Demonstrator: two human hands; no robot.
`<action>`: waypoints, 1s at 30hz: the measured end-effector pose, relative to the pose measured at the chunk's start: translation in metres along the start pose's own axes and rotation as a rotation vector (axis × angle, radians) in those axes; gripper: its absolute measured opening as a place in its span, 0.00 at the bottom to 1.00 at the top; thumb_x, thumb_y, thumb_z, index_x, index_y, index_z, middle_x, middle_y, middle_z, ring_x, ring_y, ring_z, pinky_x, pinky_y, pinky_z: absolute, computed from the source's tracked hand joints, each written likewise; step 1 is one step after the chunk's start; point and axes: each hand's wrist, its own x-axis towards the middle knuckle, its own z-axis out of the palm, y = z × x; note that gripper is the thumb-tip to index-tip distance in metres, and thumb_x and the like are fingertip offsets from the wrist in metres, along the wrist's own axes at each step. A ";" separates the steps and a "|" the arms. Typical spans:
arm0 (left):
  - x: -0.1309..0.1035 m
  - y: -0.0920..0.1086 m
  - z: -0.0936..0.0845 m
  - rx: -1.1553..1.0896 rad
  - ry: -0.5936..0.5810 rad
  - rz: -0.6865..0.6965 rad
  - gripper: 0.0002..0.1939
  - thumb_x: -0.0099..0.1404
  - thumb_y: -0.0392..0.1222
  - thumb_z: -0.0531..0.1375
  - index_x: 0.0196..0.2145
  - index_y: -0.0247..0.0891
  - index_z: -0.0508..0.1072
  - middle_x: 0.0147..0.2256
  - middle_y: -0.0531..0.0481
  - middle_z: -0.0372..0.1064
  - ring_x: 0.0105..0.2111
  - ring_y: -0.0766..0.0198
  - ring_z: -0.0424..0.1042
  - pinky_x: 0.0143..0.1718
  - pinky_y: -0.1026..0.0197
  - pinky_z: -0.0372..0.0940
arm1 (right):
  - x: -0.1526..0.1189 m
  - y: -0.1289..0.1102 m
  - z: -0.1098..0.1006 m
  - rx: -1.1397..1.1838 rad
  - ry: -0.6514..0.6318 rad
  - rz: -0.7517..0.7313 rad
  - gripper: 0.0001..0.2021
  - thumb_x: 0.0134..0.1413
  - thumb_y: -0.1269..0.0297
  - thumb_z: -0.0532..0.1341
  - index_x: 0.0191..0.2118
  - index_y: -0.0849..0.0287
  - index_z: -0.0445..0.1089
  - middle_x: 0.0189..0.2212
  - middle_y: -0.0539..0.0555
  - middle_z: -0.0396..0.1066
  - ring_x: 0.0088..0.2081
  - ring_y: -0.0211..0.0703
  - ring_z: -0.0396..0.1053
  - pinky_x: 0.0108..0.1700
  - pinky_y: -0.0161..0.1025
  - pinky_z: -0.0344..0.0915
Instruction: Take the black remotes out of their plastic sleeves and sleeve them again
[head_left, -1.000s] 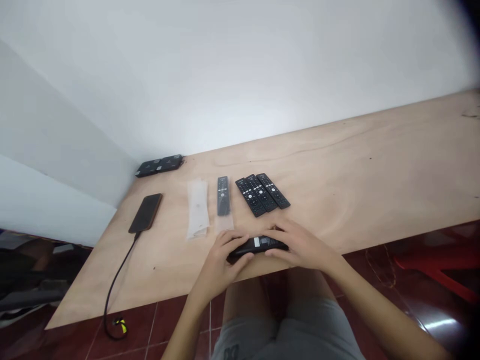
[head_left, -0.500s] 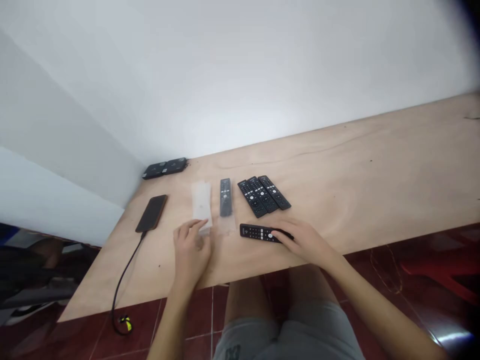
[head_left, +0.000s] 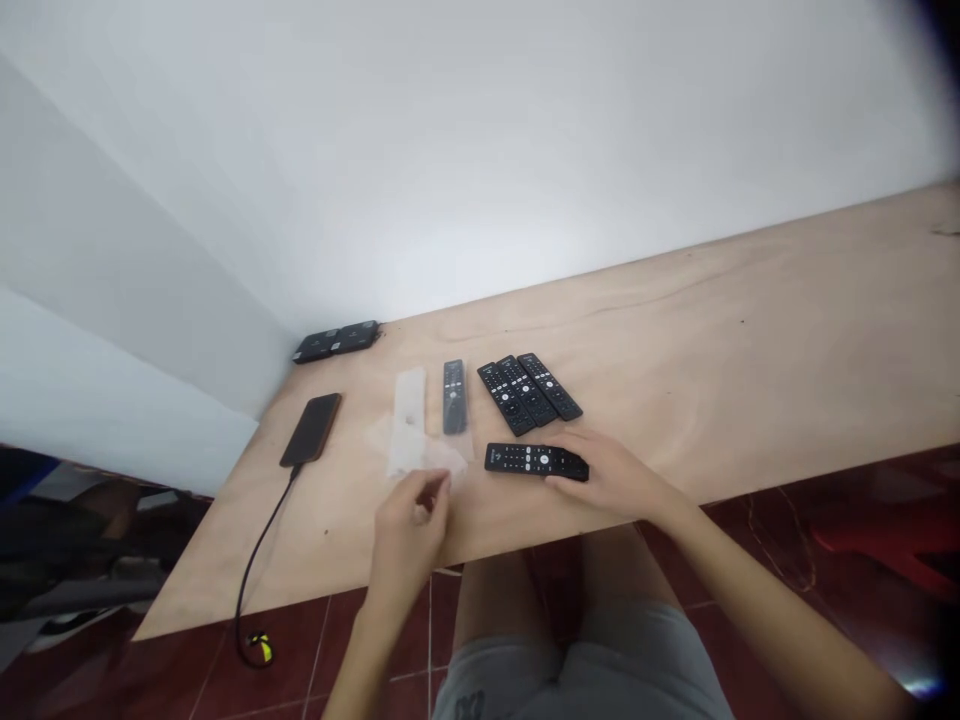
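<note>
On the plywood table (head_left: 675, 390): one sleeved remote (head_left: 454, 400), three bare remotes (head_left: 528, 391) left; my left hand (head_left: 409, 520) pinches a plastic sleeve (head_left: 445, 457), my right hand (head_left: 611, 475) grips another bare remote (head_left: 529, 459)

The remotes (head_left: 527, 390) bear print too small to read, and the bottom edge cuts off both forearms (head_left: 361, 650).

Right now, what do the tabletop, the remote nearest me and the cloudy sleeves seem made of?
Tabletop: likely plywood, matte, given its pale, wavy grain. Nearest remote: probably hard plastic, since its body looks evenly black and rigid; gloss is hard to judge. Sleeves: seemingly thin, frosted plastic film, being translucent and floppy.
</note>
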 end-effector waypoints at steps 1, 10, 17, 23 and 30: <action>-0.005 0.006 0.007 -0.070 -0.024 -0.022 0.08 0.75 0.45 0.63 0.45 0.42 0.82 0.39 0.48 0.82 0.36 0.57 0.81 0.39 0.56 0.76 | 0.000 0.001 -0.007 0.044 -0.021 -0.009 0.26 0.63 0.67 0.70 0.66 0.47 0.75 0.59 0.55 0.81 0.59 0.60 0.79 0.64 0.58 0.74; -0.015 0.031 0.045 -0.245 -0.075 -0.114 0.10 0.76 0.48 0.65 0.45 0.42 0.84 0.38 0.47 0.82 0.34 0.58 0.81 0.35 0.57 0.77 | -0.019 0.002 -0.040 0.267 -0.088 -0.047 0.23 0.63 0.63 0.72 0.63 0.45 0.80 0.60 0.52 0.82 0.62 0.61 0.78 0.67 0.60 0.72; -0.010 0.053 0.046 -0.324 -0.099 -0.101 0.11 0.77 0.48 0.63 0.46 0.43 0.84 0.39 0.47 0.79 0.32 0.60 0.79 0.28 0.61 0.75 | -0.020 0.006 -0.031 0.214 -0.083 -0.063 0.27 0.59 0.68 0.73 0.63 0.43 0.80 0.60 0.51 0.82 0.60 0.59 0.80 0.66 0.56 0.74; -0.016 0.053 0.050 -0.308 -0.035 -0.141 0.11 0.77 0.50 0.64 0.45 0.42 0.83 0.37 0.48 0.82 0.35 0.57 0.81 0.36 0.58 0.76 | -0.019 0.004 -0.033 0.195 -0.066 -0.057 0.24 0.61 0.66 0.73 0.62 0.45 0.80 0.58 0.52 0.83 0.59 0.59 0.80 0.65 0.56 0.75; -0.018 0.048 0.049 -0.324 -0.145 -0.117 0.12 0.78 0.49 0.62 0.49 0.43 0.84 0.41 0.46 0.83 0.40 0.54 0.82 0.41 0.54 0.78 | -0.020 0.006 -0.029 0.104 -0.089 -0.048 0.27 0.63 0.63 0.73 0.67 0.41 0.76 0.62 0.50 0.80 0.63 0.60 0.78 0.67 0.59 0.72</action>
